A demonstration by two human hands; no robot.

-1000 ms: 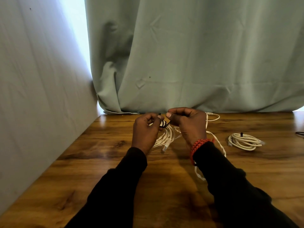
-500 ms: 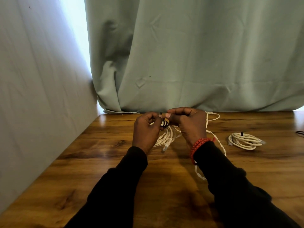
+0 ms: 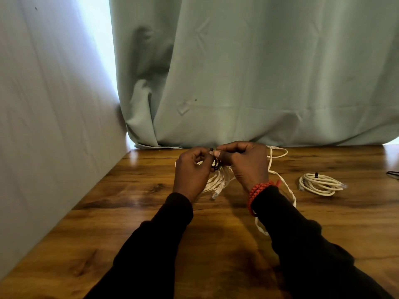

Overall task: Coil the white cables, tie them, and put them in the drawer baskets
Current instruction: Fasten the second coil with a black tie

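Item: coiled white cable (image 3: 218,180), held just above the wooden tabletop (image 3: 151,212), one plug end hanging toward the wood. Left hand (image 3: 191,171): grip curled, pinching a black tie (image 3: 215,164) at the coil's top. Right hand (image 3: 246,162): grip curled, pinching the same tie; red bracelet (image 3: 258,192) at the wrist. Loose white cable (image 3: 282,184) trails under the right arm. Tied white coil (image 3: 319,184) lies well apart, right. Green curtain (image 3: 259,72) behind.
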